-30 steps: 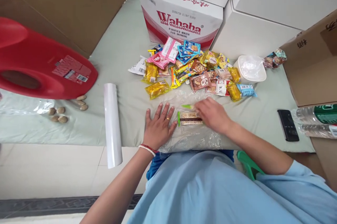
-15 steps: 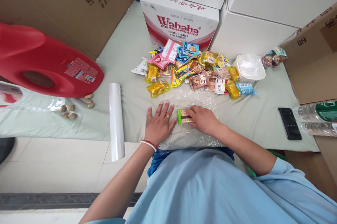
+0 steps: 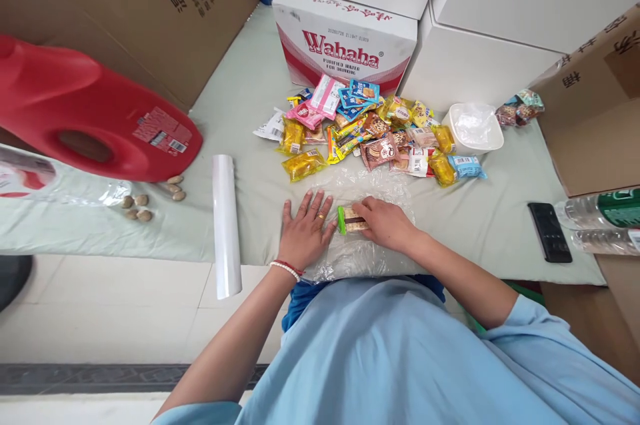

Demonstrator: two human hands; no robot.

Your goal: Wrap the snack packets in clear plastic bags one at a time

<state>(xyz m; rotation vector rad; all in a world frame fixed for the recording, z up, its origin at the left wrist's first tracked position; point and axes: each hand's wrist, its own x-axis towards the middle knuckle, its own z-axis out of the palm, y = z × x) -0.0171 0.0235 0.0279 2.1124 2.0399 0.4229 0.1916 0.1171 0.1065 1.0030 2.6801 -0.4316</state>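
Note:
My left hand [image 3: 306, 230] lies flat with its fingers spread, on the cloth and the left edge of a sheet of clear plastic film [image 3: 350, 260]. Over the film, my right hand [image 3: 384, 222] grips the right end of a small wrapped snack bar [image 3: 353, 219]. The bar has a green end and a dark band along its middle; my fingers hide its right end. Beyond both hands lies a heap of packaged snacks [image 3: 345, 135] in yellow, pink, blue and brown wrappers.
At left stand a red jug [image 3: 115, 122], several nuts [image 3: 141, 200] and a white roll [image 3: 227, 225] jutting over the table edge. A Wahaha box [image 3: 345, 45] stands behind the snacks. To the right are a white tub [image 3: 475, 140], a phone [image 3: 550, 233] and plastic bottles [image 3: 585, 215].
The camera view has shifted slightly, so things at left sit a little further right. Both hands keep nearly the same place, the right still gripping the snack bar.

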